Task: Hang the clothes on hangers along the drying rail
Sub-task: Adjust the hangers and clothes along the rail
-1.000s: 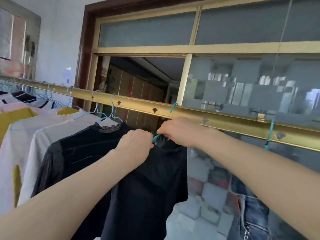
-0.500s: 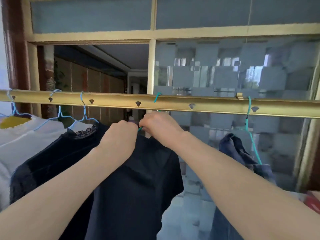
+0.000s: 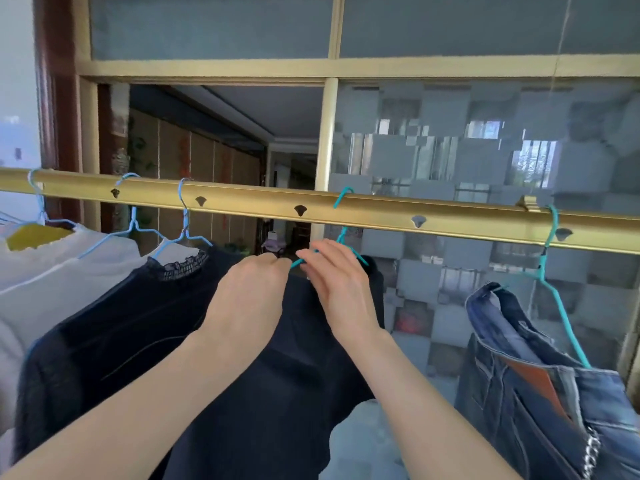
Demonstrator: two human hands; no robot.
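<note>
The right hand (image 3: 341,289) has let go, fingers (image 3: 323,259) straight and apart. The left hand (image 3: 249,292) still pinches the dark shirt (image 3: 284,393), hung at the rail's (image 3: 381,213) middle. This one looks done.

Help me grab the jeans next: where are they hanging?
In the head view, the jeans hang at lower right on a teal hanger, right of the dark shirt.

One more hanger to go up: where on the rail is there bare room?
The widest bare stretch of rail lies between the shirt hanger and the jeans hanger. Left of the dark shirt it is crowded: blue hangers close together, tops overlapping.
</note>
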